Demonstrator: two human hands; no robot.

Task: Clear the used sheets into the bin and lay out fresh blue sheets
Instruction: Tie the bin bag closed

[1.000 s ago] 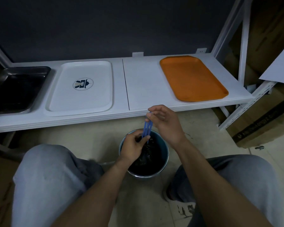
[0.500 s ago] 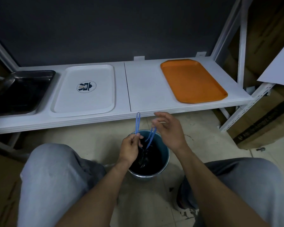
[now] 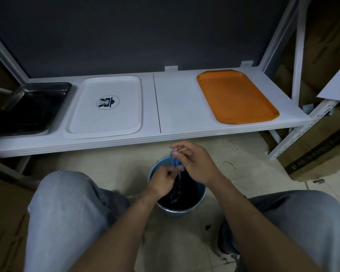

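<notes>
Blue straps (image 3: 173, 160) just above bin (image 3: 203, 193). Left hand (image 3: 162, 181) pinches lower end, right hand (image 3: 196, 163) pinches top loop. Likely light, limp, slippery; best pinched near the ends.

**Three trays on a shelf**

A low white shelf (image 3: 177, 103) carries three trays: a black metal tray (image 3: 28, 107) at the left end, a white plastic tray (image 3: 106, 122) with a round dark emblem just beside it, and an orange plastic tray (image 3: 236, 95) well apart to the right. In front, a round blue bucket (image 3: 201, 190) stands on the beige tiled floor (image 3: 243, 154).
</notes>
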